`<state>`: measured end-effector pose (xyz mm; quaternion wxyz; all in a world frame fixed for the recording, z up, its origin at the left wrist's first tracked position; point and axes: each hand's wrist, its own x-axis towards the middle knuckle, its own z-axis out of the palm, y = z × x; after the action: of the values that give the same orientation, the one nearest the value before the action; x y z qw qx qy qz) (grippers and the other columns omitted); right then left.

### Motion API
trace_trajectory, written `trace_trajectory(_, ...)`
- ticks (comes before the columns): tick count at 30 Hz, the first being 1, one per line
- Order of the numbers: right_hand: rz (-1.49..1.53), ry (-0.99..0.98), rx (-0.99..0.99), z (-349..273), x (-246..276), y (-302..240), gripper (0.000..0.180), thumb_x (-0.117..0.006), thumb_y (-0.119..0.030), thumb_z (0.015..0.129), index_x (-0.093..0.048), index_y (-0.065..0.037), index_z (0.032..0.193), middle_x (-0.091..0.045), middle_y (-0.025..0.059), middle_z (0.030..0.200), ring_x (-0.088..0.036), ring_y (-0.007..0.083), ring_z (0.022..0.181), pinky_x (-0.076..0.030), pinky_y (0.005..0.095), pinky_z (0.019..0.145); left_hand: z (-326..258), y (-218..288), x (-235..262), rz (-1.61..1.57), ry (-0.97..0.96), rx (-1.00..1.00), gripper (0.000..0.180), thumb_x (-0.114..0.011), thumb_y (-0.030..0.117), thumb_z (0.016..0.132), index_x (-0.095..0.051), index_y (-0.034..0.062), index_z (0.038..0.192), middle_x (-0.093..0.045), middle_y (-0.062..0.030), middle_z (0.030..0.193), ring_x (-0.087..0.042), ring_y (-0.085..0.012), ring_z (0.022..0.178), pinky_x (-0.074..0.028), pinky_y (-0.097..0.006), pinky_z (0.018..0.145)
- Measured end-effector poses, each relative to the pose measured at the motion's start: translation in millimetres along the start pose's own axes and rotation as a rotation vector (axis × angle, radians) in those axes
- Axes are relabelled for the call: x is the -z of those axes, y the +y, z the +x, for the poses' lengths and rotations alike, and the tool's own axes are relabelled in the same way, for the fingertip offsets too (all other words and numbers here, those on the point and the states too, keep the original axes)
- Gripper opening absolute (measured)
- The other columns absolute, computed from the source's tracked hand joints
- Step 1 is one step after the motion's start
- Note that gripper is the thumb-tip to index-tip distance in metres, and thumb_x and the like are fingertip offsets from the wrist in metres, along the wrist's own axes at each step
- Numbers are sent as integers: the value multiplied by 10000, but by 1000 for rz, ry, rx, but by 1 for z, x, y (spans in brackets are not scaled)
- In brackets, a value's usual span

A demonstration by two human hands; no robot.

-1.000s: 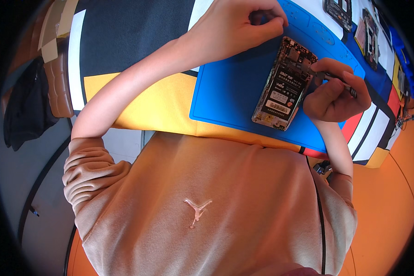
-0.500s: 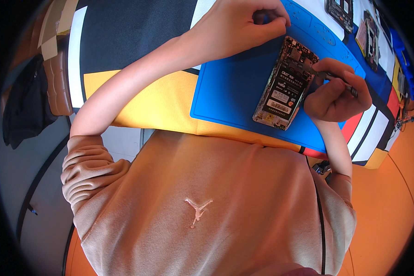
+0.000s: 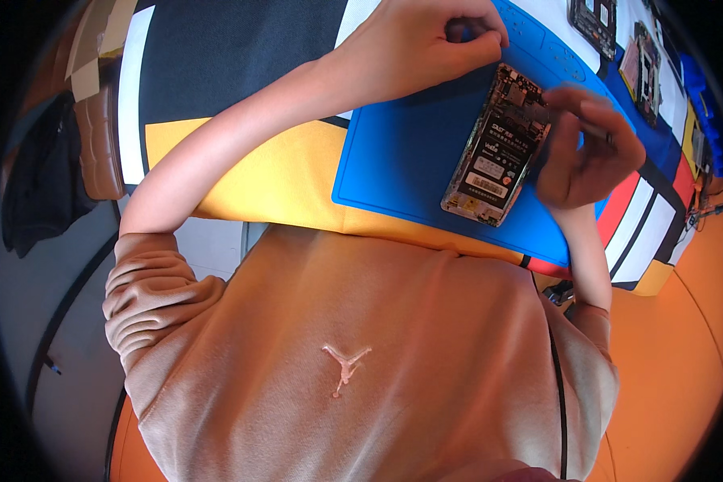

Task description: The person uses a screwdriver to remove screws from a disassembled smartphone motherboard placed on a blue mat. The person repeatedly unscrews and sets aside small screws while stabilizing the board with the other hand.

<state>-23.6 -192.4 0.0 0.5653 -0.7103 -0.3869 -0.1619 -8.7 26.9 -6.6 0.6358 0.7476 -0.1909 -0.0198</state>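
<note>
An opened phone (image 3: 496, 149) lies tilted on a blue work mat (image 3: 410, 157), its black battery and upper circuit board bare. My left hand (image 3: 438, 48) hovers beyond the phone's top end, thumb and forefinger pinched together; what they hold, if anything, is hidden. At the phone's right edge is my right hand (image 3: 586, 153), curled and slightly smeared by motion, its fingertips close to the circuit board. A thin dark tool (image 3: 610, 141) shows only in part between its fingers, and its tip is blurred.
More opened phones lie at the far right, a dark one (image 3: 594, 22) and one with a yellowish edge (image 3: 644, 72). A colour-blocked cloth (image 3: 249, 165) covers the table under the mat. A brown chair (image 3: 100, 145) with a dark garment (image 3: 48, 177) stands at left.
My right hand has lifted and turned slightly at the phone's right edge, hiding more of the thin tool. My left hand and the phone have hardly moved.
</note>
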Motion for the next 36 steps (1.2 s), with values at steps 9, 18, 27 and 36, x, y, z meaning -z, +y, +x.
trace_trajectory(9, -534, -686, -389, 73, 36, -57, 239, -748, -18, 827, -643, -52, 1039, -664, 17, 934, -579, 107, 758, -481, 247, 703, 2, -7, -1, 55, 11, -79, 100, -652, 77, 890, -660, -23, 892, -534, -53, 672, -477, -112, 606, -394, -266, 546)
trace_trajectory(18, -913, -1028, -158, 100, 27, -62, 183, -712, -86, 848, -644, -63, 1017, -632, 105, 909, -647, 292, 771, -492, 335, 639, 1, -8, -6, 103, 16, -267, 109, -665, 105, 850, -665, 36, 933, -602, -123, 792, -575, -252, 738, -456, -340, 642)
trace_trajectory(27, -666, -921, -124, 98, 25, -61, 164, -709, -123, 862, -595, -47, 954, -598, 88, 934, -652, 283, 823, -498, 366, 667, -4, 2, 1, 305, -309, -318, 319, -715, 256, 827, -654, 61, 1070, -565, -142, 1026, -516, -326, 1039, -403, -394, 903)
trace_trajectory(36, -712, -875, -316, 89, 26, -62, 286, -705, -52, 861, -611, -90, 1128, -607, 119, 950, -659, 301, 877, -525, 352, 744, -3, 0, 0, 343, -324, -300, 337, -725, 268, 826, -643, 71, 1088, -562, -140, 1044, -515, -325, 1042, -397, -397, 905)
